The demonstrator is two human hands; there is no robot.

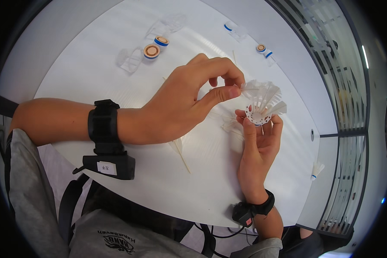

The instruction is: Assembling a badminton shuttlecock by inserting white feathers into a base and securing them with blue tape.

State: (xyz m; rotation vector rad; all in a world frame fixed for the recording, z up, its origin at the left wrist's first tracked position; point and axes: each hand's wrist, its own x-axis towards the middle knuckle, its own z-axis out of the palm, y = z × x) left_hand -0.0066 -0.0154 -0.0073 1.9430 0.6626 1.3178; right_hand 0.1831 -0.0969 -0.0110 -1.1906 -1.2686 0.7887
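Observation:
My right hand (260, 155) is closed around the lower part of a partly feathered shuttlecock, its white ring (258, 118) pierced with small holes and facing up toward the head view. A few white feathers (268, 94) stand up from one side of that ring. Just above it, my left hand (193, 90) pinches a white feather (250, 89) between thumb and fingers; its far end overlaps the standing feathers, so I cannot tell whether it is set in the ring. The shuttlecock's base is mostly hidden by my right fingers.
Loose feathers (180, 155) lie on the white table (202, 189) beneath my hands. Beyond my left hand are two blue-banded cork pieces (151, 51) with clear plastic skirts (129, 61). More such pieces (261, 48) sit near the far partition; a small shuttlecock (317, 171) lies at the right edge.

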